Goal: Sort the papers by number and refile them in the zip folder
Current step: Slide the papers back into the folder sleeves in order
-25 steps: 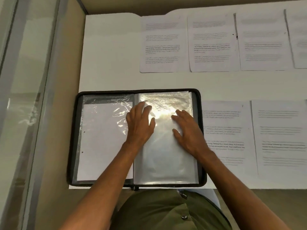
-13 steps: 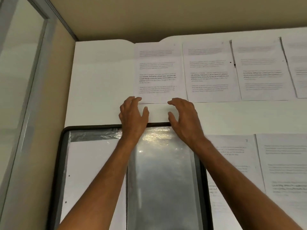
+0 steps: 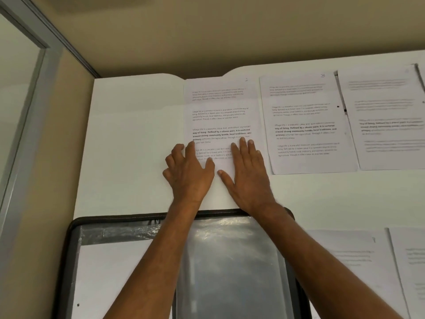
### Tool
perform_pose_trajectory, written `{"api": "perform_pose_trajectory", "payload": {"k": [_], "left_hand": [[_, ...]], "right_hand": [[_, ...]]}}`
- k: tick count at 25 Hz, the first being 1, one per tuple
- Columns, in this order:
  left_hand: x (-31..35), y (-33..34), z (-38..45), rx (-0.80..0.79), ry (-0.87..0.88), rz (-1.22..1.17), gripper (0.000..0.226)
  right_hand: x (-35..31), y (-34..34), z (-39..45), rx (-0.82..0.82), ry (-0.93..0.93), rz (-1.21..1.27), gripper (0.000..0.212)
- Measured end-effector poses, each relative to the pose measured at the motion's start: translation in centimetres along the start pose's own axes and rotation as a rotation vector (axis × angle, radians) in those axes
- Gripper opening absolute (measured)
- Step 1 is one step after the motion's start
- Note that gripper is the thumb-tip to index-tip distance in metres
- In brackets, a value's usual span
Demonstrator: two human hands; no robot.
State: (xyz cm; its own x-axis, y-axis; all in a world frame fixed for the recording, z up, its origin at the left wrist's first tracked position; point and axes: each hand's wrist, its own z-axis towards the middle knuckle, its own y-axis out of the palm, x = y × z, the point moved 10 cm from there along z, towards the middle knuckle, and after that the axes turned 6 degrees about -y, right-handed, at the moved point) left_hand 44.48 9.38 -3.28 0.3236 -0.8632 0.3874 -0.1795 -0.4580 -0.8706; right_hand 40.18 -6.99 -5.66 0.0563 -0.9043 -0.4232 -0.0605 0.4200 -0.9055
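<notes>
A: Position of the hands?

B: Both rest on one printed sheet (image 3: 222, 116) on the white desk (image 3: 128, 146). The left hand (image 3: 189, 171) lies on the sheet's lower left part, its outer fingers bent and spilling over the sheet's left edge onto the desk. The right hand (image 3: 249, 174) lies flat just beside it, fingers straight, thumb spread toward the left hand. The hands are close, not touching. Neither one grips anything.

A: And the zip folder?

B: The zip folder (image 3: 71, 249) lies open directly below the wrists, both forearms crossing its top edge. Under the left forearm, a white page (image 3: 110, 277) sits in a clear sleeve; under the right forearm, a shiny sleeve (image 3: 230, 268).

A: Other papers?

B: To the right of the right hand, a second sheet (image 3: 305, 120), a 3 in its top corner, then a third sheet (image 3: 386, 120), blurred. Below and right of the right forearm, two more sheets (image 3: 349, 268), text unreadable.
</notes>
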Motion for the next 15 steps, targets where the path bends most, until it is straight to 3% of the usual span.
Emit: {"api": "perform_pose_trajectory", "payload": {"k": [5, 10, 15], "left_hand": [[0.2, -0.5, 0.8, -0.080, -0.084, -0.157, 0.065], [-0.7, -0.2, 1.3, -0.123, -0.252, -0.745, 0.063], [-1.7, 1.0, 1.8, -0.238, -0.417, -0.999, 0.054]], "right_hand": [[0.0, 0.5, 0.0, 0.036, -0.021, -0.091, 0.082], [0.1, 0.5, 0.0, 0.038, -0.040, -0.098, 0.085], [0.2, 0.1, 0.2, -0.011, -0.005, 0.108, 0.083]]}}
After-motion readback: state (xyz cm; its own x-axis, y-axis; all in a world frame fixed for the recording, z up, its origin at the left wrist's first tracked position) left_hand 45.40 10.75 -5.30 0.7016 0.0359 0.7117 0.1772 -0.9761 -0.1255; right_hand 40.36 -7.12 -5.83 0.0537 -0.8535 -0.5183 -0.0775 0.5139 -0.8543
